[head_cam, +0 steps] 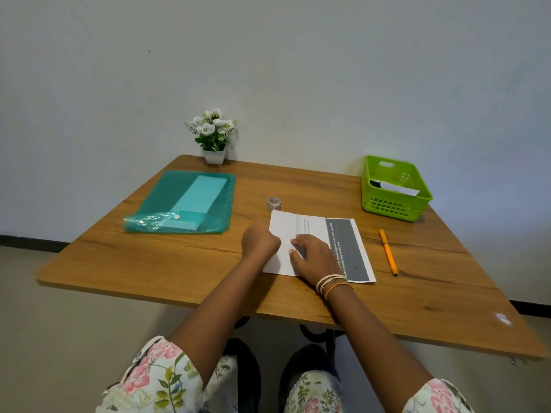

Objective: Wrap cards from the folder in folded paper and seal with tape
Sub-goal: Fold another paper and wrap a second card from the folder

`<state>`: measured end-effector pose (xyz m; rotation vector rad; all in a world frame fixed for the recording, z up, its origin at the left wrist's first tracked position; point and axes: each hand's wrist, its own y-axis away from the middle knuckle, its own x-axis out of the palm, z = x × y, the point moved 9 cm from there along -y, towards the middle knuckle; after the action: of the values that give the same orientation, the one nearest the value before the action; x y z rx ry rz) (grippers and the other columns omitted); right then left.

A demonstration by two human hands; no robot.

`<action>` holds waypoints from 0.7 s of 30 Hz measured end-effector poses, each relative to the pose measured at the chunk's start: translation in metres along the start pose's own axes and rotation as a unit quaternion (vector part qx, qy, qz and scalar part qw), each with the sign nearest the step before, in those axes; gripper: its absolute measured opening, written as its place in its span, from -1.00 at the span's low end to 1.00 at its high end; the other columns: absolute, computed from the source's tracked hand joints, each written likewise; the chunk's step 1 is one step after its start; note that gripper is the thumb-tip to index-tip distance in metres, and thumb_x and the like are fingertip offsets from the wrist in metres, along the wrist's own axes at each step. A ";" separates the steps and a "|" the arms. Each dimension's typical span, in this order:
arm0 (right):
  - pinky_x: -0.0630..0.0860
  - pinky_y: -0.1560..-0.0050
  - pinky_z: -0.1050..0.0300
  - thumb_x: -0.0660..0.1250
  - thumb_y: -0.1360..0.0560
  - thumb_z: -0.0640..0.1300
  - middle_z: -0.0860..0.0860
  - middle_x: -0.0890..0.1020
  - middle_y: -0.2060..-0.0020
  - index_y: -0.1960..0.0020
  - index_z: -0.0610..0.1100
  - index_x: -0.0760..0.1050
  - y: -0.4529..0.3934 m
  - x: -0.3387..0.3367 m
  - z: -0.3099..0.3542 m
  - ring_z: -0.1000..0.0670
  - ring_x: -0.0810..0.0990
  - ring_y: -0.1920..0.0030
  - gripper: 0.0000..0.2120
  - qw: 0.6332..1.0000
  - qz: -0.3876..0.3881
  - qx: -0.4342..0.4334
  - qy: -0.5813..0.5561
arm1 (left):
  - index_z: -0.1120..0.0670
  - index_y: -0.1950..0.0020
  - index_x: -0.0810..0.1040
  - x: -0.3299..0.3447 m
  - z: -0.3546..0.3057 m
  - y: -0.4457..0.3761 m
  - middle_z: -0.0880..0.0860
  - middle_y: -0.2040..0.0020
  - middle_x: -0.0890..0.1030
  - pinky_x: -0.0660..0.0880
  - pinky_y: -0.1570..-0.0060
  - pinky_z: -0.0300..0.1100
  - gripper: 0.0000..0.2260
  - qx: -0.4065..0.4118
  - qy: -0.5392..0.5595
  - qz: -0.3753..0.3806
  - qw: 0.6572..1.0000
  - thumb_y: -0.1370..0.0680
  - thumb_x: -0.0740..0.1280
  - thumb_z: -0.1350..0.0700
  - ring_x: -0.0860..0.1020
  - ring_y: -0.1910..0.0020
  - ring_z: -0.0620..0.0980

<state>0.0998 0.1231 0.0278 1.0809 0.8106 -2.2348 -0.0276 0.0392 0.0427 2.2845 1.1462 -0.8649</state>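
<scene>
a wooden table (185,263) stands against a plain pale wall, with a potted flower (214,135) at its far edge. in the head view, the paper (313,231) lies near the front edge with its left part folded over. the left hand (260,241) is curled into a fist at the fold's left edge; whether it pinches the paper i cannot tell. the right hand (313,256) rests flat on the flap, holding nothing. the green folder (185,204) lies well to the left, the tape roll (274,203) just beyond the paper, a basket (393,187) and pen (388,251) to the right. to crease well, i'd keep the right palm pinning the flap while the left presses along the fold, edges kept aligned.
</scene>
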 end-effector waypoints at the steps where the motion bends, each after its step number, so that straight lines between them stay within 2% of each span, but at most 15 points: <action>1: 0.48 -0.23 0.09 0.30 -0.51 0.02 -0.01 0.58 -0.26 -0.27 -0.10 0.53 0.001 -0.001 0.000 -0.02 0.54 -0.24 -0.62 1.000 0.000 0.002 -0.003 | 0.16 0.00 0.47 -0.002 0.002 -0.003 0.11 0.03 0.53 0.56 0.08 -0.16 -0.89 -0.029 0.036 0.007 0.999 -0.52 0.36 0.24 0.58 -0.01 0.09; 4: 0.46 -0.24 0.09 0.30 -0.51 0.00 -0.01 0.57 -0.27 -0.28 -0.10 0.53 0.002 -0.002 0.000 -0.02 0.52 -0.25 -0.63 1.000 0.002 0.004 -0.007 | 0.21 0.00 0.50 -0.007 0.018 -0.010 0.16 0.07 0.58 0.65 0.12 -0.05 -0.91 -0.125 0.160 0.018 0.979 -0.52 0.36 0.27 0.62 0.15 0.10; 6: 0.45 -0.25 0.09 0.30 -0.52 0.00 -0.01 0.56 -0.28 -0.28 -0.10 0.53 0.003 -0.004 0.001 -0.02 0.52 -0.26 -0.63 1.000 0.003 0.007 -0.009 | 0.21 0.02 0.52 -0.005 0.030 -0.012 0.17 0.12 0.60 0.65 0.17 -0.08 -0.93 -0.177 0.229 0.030 0.957 -0.52 0.36 0.28 0.63 0.22 0.05; 8: 0.46 -0.24 0.09 0.30 -0.53 0.01 -0.02 0.56 -0.28 -0.29 -0.10 0.53 0.003 -0.004 0.002 -0.03 0.52 -0.26 -0.63 1.000 0.002 0.010 -0.017 | 0.22 0.10 0.49 -0.001 0.034 -0.010 0.15 0.18 0.61 0.63 0.21 -0.17 -0.93 -0.192 0.276 0.057 0.940 -0.52 0.37 0.27 0.60 0.28 -0.01; 10: 0.47 -0.21 0.10 0.28 -0.54 0.01 -0.03 0.57 -0.26 -0.27 -0.10 0.53 0.003 -0.005 0.003 -0.03 0.53 -0.23 -0.65 1.000 0.000 0.010 -0.023 | 0.22 0.05 0.55 0.006 0.032 -0.008 0.13 0.21 0.63 0.59 0.32 -0.24 -0.93 -0.178 0.326 0.085 0.925 -0.51 0.39 0.25 0.59 0.32 -0.04; 13: 0.48 -0.13 0.14 0.25 -0.55 0.02 -0.04 0.61 -0.20 -0.22 -0.12 0.57 0.002 -0.006 0.001 -0.02 0.56 -0.15 -0.67 0.999 -0.007 0.017 -0.047 | 0.15 -0.08 0.61 0.016 0.025 -0.007 0.08 0.14 0.67 0.58 0.37 -0.26 -0.86 -0.108 0.382 0.095 0.913 -0.54 0.37 0.17 0.63 0.27 -0.04; 15: 0.48 -0.05 0.15 0.22 -0.57 0.03 -0.06 0.63 -0.13 -0.15 -0.15 0.59 0.000 -0.006 -0.001 -0.01 0.57 -0.08 -0.68 0.996 -0.006 0.036 -0.078 | 0.11 -0.17 0.60 0.018 0.017 -0.004 0.01 0.10 0.66 0.57 0.38 -0.28 -0.81 -0.022 0.391 0.083 0.916 -0.59 0.31 0.13 0.63 0.21 -0.08; 17: 0.47 0.00 0.10 0.19 -0.59 0.05 -0.09 0.63 -0.01 0.00 -0.18 0.60 -0.003 -0.007 -0.002 -0.03 0.57 0.00 -0.67 0.989 -0.008 0.064 -0.132 | 0.09 -0.25 0.58 0.016 0.007 0.002 -0.07 0.03 0.65 0.55 0.28 -0.34 -0.76 0.096 0.334 0.052 0.936 -0.61 0.27 0.13 0.59 0.17 -0.21; 19: 0.44 0.10 0.06 0.17 -0.60 0.07 -0.09 0.58 0.20 0.23 -0.19 0.54 -0.005 -0.010 0.001 -0.04 0.55 0.15 -0.59 0.977 -0.003 0.095 -0.193 | 0.05 -0.25 0.58 0.017 -0.003 0.012 -0.11 -0.03 0.62 0.51 0.17 -0.40 -0.76 0.199 0.252 0.036 0.946 -0.61 0.26 0.12 0.56 0.10 -0.31; 21: 0.34 0.29 0.10 0.18 -0.59 0.12 -0.06 0.47 0.41 0.41 -0.15 0.40 -0.009 -0.012 0.004 0.01 0.44 0.36 -0.51 0.968 0.018 0.137 -0.210 | -0.01 -0.22 0.60 0.024 -0.010 0.017 -0.10 -0.02 0.66 0.56 0.11 -0.28 -0.76 0.251 0.199 0.042 0.946 -0.60 0.26 0.08 0.60 0.07 -0.23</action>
<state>0.0981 0.1288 0.0418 0.6846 0.3073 -2.4703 0.0006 0.0490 0.0343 3.0129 1.0595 -0.7445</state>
